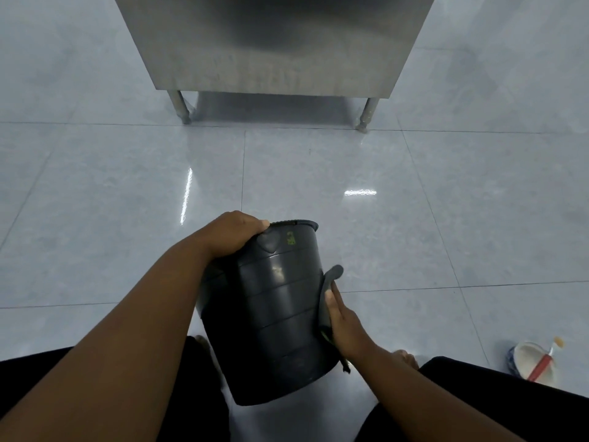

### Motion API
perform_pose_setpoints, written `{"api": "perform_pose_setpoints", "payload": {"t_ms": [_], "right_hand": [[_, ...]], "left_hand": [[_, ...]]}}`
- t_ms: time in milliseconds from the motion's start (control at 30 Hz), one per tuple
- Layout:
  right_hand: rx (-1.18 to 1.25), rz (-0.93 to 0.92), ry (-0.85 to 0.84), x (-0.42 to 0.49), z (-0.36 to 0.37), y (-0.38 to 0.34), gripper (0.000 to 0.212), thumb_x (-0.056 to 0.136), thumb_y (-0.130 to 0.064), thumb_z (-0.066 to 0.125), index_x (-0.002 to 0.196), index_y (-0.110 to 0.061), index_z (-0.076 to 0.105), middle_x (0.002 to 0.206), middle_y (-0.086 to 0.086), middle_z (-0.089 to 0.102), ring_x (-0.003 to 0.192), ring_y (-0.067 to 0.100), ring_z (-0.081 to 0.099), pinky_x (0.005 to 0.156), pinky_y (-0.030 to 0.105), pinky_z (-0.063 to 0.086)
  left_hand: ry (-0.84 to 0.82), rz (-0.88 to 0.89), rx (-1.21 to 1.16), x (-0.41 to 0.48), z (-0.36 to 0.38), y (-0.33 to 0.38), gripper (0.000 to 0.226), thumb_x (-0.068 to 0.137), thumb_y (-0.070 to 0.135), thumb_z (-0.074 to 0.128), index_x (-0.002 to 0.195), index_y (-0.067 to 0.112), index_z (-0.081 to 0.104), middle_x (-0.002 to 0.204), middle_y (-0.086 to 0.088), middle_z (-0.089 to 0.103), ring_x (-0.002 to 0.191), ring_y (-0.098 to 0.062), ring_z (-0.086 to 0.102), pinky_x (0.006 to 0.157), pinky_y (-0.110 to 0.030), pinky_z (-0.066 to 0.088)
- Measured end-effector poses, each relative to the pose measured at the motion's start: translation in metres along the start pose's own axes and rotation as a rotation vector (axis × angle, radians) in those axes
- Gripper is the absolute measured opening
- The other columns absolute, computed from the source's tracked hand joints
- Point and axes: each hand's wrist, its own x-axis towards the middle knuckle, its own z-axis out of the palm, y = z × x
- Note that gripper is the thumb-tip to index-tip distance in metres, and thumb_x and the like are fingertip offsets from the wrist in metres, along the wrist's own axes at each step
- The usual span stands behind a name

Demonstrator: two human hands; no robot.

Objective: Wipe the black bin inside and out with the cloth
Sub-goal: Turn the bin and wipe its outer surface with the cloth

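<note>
The left forearm reaches in from the lower left, and the left hand (231, 232) curls over the far rim of the black bin (274, 314), fingers wrapped over the edge and clamped on it, the thumb side toward the camera. The bin sits in the lower middle of the view, between the person's dark-clothed legs, tilted so that its rim points away from the camera and its closed base faces back toward the body. Its ribbed outer wall shows several stepped bands, with a small greenish mark near the rim and a pale smudge lower down. Whether the base touches the floor cannot be told.

On the bin's right side, the right hand (345, 327) lies flat with fingers straight and pressed together, pushing a dark grey cloth (330, 283) against the outer wall. One end of the cloth sticks up past the fingertips, and a strip hangs below the wrist. Bare toes show just behind the right wrist.

The pale glossy tiled floor (446, 218) fills the surroundings, with two bright reflections on it. A stainless steel cabinet (274, 43) on short legs stands well beyond the bin. At the lower right, near the right leg, a white bowl (530, 362) sits on the floor holding a red-handled tool (545, 362).
</note>
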Motion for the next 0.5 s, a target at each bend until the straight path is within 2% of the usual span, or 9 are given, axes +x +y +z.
{"api": "perform_pose_setpoints", "payload": {"t_ms": [33, 100, 167, 200, 267, 333, 400, 467, 500], "right_hand": [[0.063, 0.015, 0.039, 0.002, 0.006, -0.004, 0.057, 0.099, -0.065, 0.023, 0.154, -0.056, 0.011, 0.156, -0.007, 0.043, 0.145, 0.021, 0.043, 0.113, 0.027, 0.035], [-0.023, -0.134, 0.157, 0.005, 0.020, -0.010, 0.072, 0.093, -0.079, 0.021, 0.156, -0.048, 0.007, 0.166, -0.009, 0.022, 0.154, 0.019, 0.025, 0.124, 0.038, 0.027], [-0.426, -0.345, 0.238, 0.005, 0.037, -0.021, 0.085, 0.092, -0.081, 0.022, 0.161, -0.036, 0.004, 0.171, 0.001, -0.003, 0.159, 0.025, 0.000, 0.127, 0.047, 0.013], [-0.645, -0.490, 0.256, 0.004, 0.045, -0.031, 0.084, 0.094, -0.077, 0.028, 0.163, -0.033, 0.009, 0.172, 0.006, -0.004, 0.158, 0.031, -0.006, 0.126, 0.051, 0.009], [-0.978, -0.850, 0.155, 0.005, 0.057, -0.055, 0.075, 0.096, -0.069, 0.043, 0.160, -0.033, 0.028, 0.172, 0.004, 0.007, 0.158, 0.036, -0.003, 0.124, 0.059, 0.005], [-1.092, -1.123, 0.001, 0.013, 0.054, -0.067, 0.067, 0.095, -0.063, 0.052, 0.153, -0.032, 0.044, 0.169, -0.003, 0.023, 0.158, 0.032, 0.005, 0.125, 0.058, 0.005], [-0.994, -1.160, 0.019, 0.028, 0.045, -0.065, 0.065, 0.093, -0.061, 0.057, 0.151, -0.032, 0.048, 0.166, -0.004, 0.030, 0.158, 0.029, 0.012, 0.125, 0.055, 0.007], [-0.797, -0.988, 0.142, 0.045, 0.032, -0.055, 0.070, 0.094, -0.060, 0.056, 0.155, -0.034, 0.037, 0.168, -0.002, 0.025, 0.158, 0.028, 0.012, 0.126, 0.053, 0.011], [-0.631, -0.834, 0.176, 0.053, 0.023, -0.048, 0.071, 0.095, -0.060, 0.052, 0.157, -0.035, 0.029, 0.169, -0.003, 0.019, 0.158, 0.026, 0.009, 0.127, 0.049, 0.013]], "left_hand": [[0.011, 0.004, -0.006, 0.000, -0.001, -0.002, 0.042, 0.096, 0.046, 0.051, 0.073, 0.020, 0.074, 0.081, 0.003, 0.072, 0.080, -0.012, 0.065, 0.076, -0.030, 0.047], [0.024, -0.001, -0.038, -0.001, -0.002, -0.005, 0.045, 0.096, 0.045, 0.053, 0.058, 0.029, 0.070, 0.061, 0.015, 0.066, 0.063, 0.000, 0.059, 0.068, -0.026, 0.043], [0.015, -0.009, -0.045, -0.001, -0.002, -0.007, 0.047, 0.096, 0.044, 0.054, 0.053, 0.032, 0.069, 0.053, 0.018, 0.062, 0.054, 0.006, 0.056, 0.067, -0.025, 0.042], [0.001, -0.025, -0.054, -0.002, -0.003, -0.007, 0.045, 0.095, 0.045, 0.054, 0.057, 0.031, 0.072, 0.058, 0.017, 0.066, 0.059, 0.004, 0.060, 0.070, -0.027, 0.044], [-0.024, -0.082, -0.099, -0.005, -0.008, -0.010, 0.048, 0.094, 0.053, 0.051, 0.076, 0.020, 0.080, 0.077, 0.005, 0.077, 0.080, -0.011, 0.071, 0.083, -0.034, 0.050], [-0.050, -0.133, -0.171, -0.008, -0.014, -0.017, 0.061, 0.094, 0.060, 0.045, 0.086, 0.010, 0.079, 0.088, -0.008, 0.079, 0.091, -0.024, 0.073, 0.095, -0.040, 0.050], [-0.074, -0.140, -0.239, -0.012, -0.016, -0.025, 0.062, 0.094, 0.059, 0.046, 0.088, 0.007, 0.079, 0.090, -0.012, 0.078, 0.093, -0.028, 0.073, 0.099, -0.045, 0.049], [-0.054, -0.146, -0.266, -0.013, -0.016, -0.031, 0.058, 0.093, 0.058, 0.049, 0.087, 0.009, 0.079, 0.089, -0.011, 0.078, 0.092, -0.029, 0.072, 0.097, -0.045, 0.049], [-0.031, -0.152, -0.261, -0.014, -0.017, -0.032, 0.056, 0.094, 0.057, 0.049, 0.086, 0.010, 0.079, 0.087, -0.009, 0.078, 0.091, -0.027, 0.072, 0.093, -0.043, 0.050]]}}
